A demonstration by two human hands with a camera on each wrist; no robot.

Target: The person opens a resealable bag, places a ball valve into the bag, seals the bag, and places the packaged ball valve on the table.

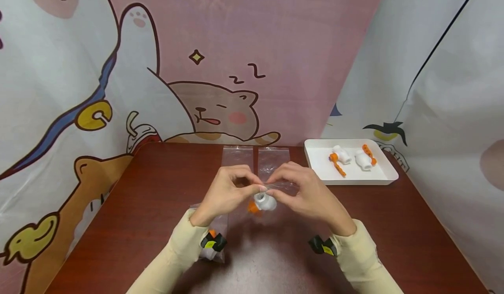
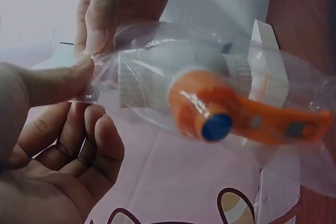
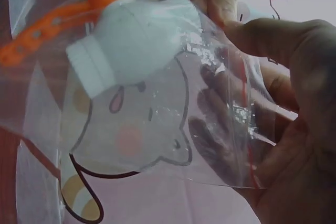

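Both hands meet above the middle of the table, pinching the top of a clear zip bag (image 3: 231, 150) between thumbs and fingertips. My left hand (image 1: 232, 191) grips one part of the bag's mouth, and my right hand (image 1: 305, 193) grips beside it, the fingertips close together. Inside the bag hangs a white plastic ball valve (image 1: 266, 202) with an orange lever handle (image 2: 273, 121) and a blue cap (image 2: 217, 127). A red zip line (image 3: 245, 103) runs along the bag near the right hand. In the left wrist view the other left fingers are loosely curled.
A white tray (image 1: 350, 182) at the back right holds two more white valves with orange handles. Two flat clear bags (image 1: 237, 156) lie at the back of the brown table (image 1: 165, 189). Partly hidden by the left wrist lies another bagged valve (image 1: 208, 253). A printed curtain (image 1: 299, 66) stands behind.
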